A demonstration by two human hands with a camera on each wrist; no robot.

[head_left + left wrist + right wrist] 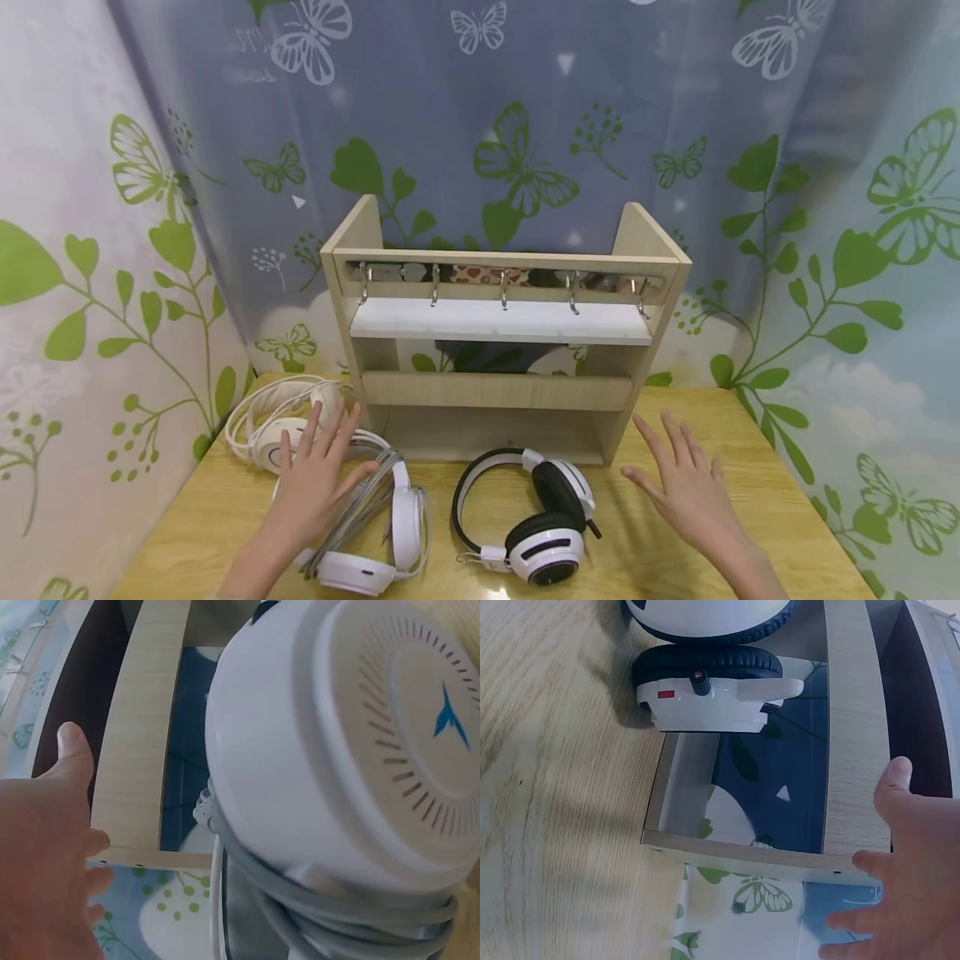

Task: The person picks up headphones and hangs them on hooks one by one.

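Observation:
Three headsets lie on the wooden table (757, 492) in front of a wooden rack (498, 333) with metal hooks (504, 287). My left hand (318, 471) hovers open with spread fingers over a white headset (378, 533) wrapped in grey cable; its earcup (352, 742) fills the left wrist view. Behind it lies another white headset (273, 421). A black-and-white headset (536, 517) sits in the middle; its earcup (709, 682) shows in the right wrist view. My right hand (682, 479) is open above the table to the right, holding nothing.
Butterfly-and-leaf patterned curtains (150, 208) close in the table at the back and both sides. The rack has a white shelf (498, 321) under the hooks and a low open compartment (487, 433) at the bottom.

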